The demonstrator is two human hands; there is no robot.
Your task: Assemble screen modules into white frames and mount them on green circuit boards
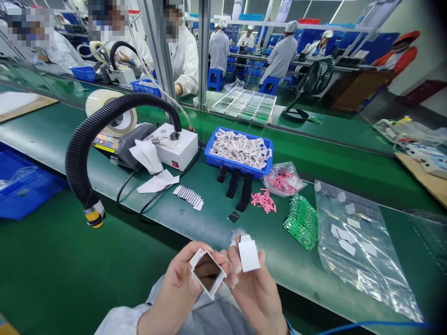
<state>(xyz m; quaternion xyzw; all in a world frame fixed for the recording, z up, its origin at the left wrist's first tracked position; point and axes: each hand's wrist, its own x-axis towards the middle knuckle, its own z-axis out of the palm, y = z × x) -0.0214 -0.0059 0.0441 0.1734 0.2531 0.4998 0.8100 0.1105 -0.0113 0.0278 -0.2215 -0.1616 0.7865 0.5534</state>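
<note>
My left hand (183,274) is closed around a small white plastic frame (217,289) with a dark, shiny panel inside it. Close beside it, my right hand (256,288) pinches a small white rectangular piece (249,255) with a dark edge along its left side. The fingertips of both hands meet between the two parts. Just behind the right fingers lies a crumpled bit of clear plastic (239,234). A small black square (233,217) rests on the green bench (195,228) beyond my hands.
A blue bin (239,171) holds many white parts. Pink strips (264,201), stacked green circuit boards (302,221) and a clear plastic bag (363,260) lie to the right. A black flexible hose (75,153) arches at left from a white box (178,146). Co-workers sit beyond.
</note>
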